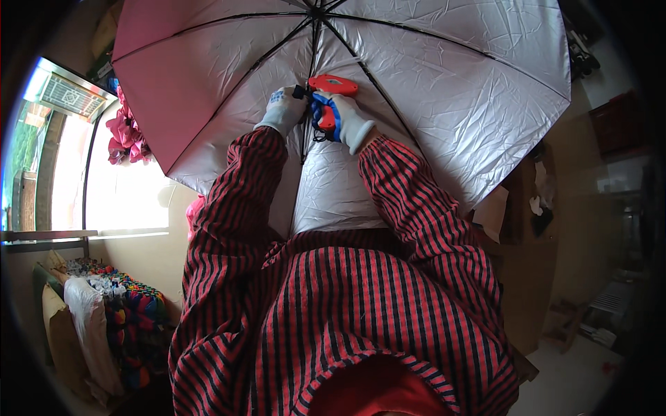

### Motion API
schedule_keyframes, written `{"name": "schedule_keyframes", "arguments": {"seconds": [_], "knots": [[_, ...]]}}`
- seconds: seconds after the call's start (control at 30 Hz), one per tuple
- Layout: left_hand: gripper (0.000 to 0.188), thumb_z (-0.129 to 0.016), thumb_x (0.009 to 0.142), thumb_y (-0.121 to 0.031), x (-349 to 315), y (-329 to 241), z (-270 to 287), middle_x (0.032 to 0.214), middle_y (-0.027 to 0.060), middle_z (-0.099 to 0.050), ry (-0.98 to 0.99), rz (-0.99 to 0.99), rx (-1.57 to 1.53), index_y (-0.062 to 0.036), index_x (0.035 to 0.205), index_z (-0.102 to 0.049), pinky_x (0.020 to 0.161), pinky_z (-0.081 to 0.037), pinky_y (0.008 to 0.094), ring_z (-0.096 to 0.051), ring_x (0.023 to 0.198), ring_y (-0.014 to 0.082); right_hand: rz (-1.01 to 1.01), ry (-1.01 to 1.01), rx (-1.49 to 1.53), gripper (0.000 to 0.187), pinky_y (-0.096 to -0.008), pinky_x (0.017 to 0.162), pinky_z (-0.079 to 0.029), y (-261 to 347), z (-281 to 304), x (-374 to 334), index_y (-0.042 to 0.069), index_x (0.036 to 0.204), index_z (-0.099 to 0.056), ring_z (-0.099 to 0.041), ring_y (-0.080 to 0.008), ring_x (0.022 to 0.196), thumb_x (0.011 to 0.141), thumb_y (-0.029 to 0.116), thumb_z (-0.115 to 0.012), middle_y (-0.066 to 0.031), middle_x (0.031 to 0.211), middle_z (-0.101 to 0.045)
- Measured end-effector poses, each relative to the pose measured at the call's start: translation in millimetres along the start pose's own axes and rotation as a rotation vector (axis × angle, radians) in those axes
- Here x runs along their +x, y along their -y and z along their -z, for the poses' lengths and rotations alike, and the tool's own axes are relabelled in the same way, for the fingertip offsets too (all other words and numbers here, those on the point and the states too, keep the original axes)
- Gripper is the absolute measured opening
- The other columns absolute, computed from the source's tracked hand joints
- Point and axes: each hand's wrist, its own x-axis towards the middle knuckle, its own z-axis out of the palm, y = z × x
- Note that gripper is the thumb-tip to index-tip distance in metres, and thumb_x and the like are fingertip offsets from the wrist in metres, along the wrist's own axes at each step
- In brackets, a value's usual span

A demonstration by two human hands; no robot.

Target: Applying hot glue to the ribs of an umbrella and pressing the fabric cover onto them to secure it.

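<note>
An open umbrella (444, 90), silvery inside and pinkish toward the left, spreads in front of me with its black ribs showing. My left hand (283, 111), in a white glove, is closed round a small black part (300, 91) on the umbrella's shaft, probably its handle. Right beside it, my right hand (348, 119), in a white and blue glove, grips a red pistol-shaped hand tool (335, 84). The tool's head is close to the black part; whether they touch I cannot tell. A dark loop of cord (319, 137) hangs below the right hand.
Bright pink folded fabric (126, 132) hangs by the window (128, 194) on the left. Below stand a pile of multicoloured bundles (139, 305) and a whitish wrapped roll (87, 326). Wooden furniture (527, 277) stands at the right, with a striped stool-like object (614, 297) beyond.
</note>
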Motion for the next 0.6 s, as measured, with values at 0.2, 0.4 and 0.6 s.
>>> {"name": "schedule_keyframes", "arguments": {"seconds": [0.2,0.4,0.6], "knots": [[0.024,-0.058,0.081,-0.024,-3,0,1,0.083,0.0184,-0.067,-0.064,-0.074,-0.014,-0.0059,0.093,-0.068,0.073,-0.050,0.0383,-0.066,0.083,0.0319,-0.020,0.338,0.219,0.021,-0.0267,0.078,-0.050,8,12,-27,0.006,0.107,-0.061,-0.063,-0.0130,0.087,0.089,0.018,-0.060,-0.0027,0.098,-0.066],[0.018,-0.060,0.081,-0.018,4,13,-5,0.076,0.0147,-0.067,-0.048,0.066,-0.224,-0.0050,0.091,-0.068,0.067,-0.051,0.0352,-0.067,0.072,0.0242,0.041,0.354,0.150,0.025,-0.0271,0.081,-0.051,-7,36,-3,0.007,0.111,-0.059,-0.064,-0.0129,0.091,0.090,0.021,-0.059,-0.0040,0.102,-0.066],[0.014,-0.061,0.081,-0.014,14,23,-7,0.071,0.0100,-0.066,-0.012,0.070,-0.293,-0.0042,0.089,-0.068,0.061,-0.051,0.0334,-0.065,0.066,0.0182,0.195,0.341,-0.122,0.027,-0.0267,0.081,-0.050,-16,45,11,0.006,0.113,-0.059,-0.063,-0.0119,0.092,0.089,0.018,-0.061,-0.0032,0.101,-0.065]]}}
